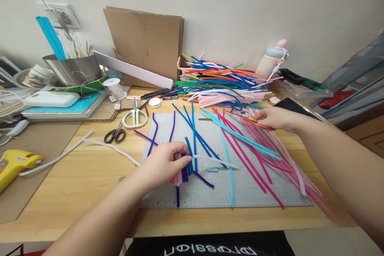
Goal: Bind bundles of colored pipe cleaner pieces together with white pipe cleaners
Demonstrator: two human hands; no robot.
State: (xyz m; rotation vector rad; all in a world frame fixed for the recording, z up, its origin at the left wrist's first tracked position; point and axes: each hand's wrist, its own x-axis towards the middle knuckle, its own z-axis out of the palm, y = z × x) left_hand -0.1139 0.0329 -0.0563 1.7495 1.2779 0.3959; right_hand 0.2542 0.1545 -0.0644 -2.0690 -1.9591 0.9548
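My left hand [168, 164] is closed in a pinch over the cutting mat [216, 200]. In it is a small row of bent pipe cleaners [185, 173] in pink, purple and blue, with a white pipe cleaner [216, 161] reaching out to the right. Part of this piece is hidden behind the fingers. At the right, over the mat's far edge, my right hand [267, 118] grips pliers [255, 122] with orange and yellow handles. Below it lie long pink pipe cleaners [288, 168]. Dark pink, light blue [231, 184], blue and purple ones are spread over the mat.
Behind the mat is a big heap of coloured pipe cleaners [222, 80]. White-handled scissors [135, 117] and black-handled scissors [115, 134] lie left of the mat. A yellow glue gun [18, 164] is at far left. A phone-like black slab [297, 110] and a bottle [270, 60] stand right.
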